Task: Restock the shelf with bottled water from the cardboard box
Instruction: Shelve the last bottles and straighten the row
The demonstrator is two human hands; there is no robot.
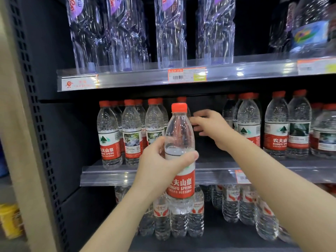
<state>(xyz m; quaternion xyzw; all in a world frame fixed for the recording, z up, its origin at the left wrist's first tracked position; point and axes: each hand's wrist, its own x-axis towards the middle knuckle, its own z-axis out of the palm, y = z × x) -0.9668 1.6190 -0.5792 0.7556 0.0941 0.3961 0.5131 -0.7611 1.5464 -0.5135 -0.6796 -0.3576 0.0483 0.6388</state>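
A clear plastic water bottle with a red screw cap and a red-and-white label [180, 135] is held upright in front of the middle shelf, in line with a gap in the row of stock. It is full of clear water. The left hand [160, 160] grips it round the middle, thumb across the front just above the label and fingers curled behind. The right hand [211, 126] reaches into the gap behind the bottle with its fingers stretched out and slightly spread, holding nothing; whether the fingertips touch the red-capped bottle further back [181, 99] cannot be told. On the middle shelf with the clear plastic price rail [145, 175], 3 matching red-capped bottles [109, 135] stand at the front on the left of the gap with others behind them, and more of the same [276, 128] stand to the right. The upper shelf carries tall clear bottles with purple labels [171, 33] above an orange-edged price tag [187, 75]. The lower shelf holds smaller clear bottles with red-and-white labels [232, 202]. A dark perforated metal upright [32, 88] frames the left side.
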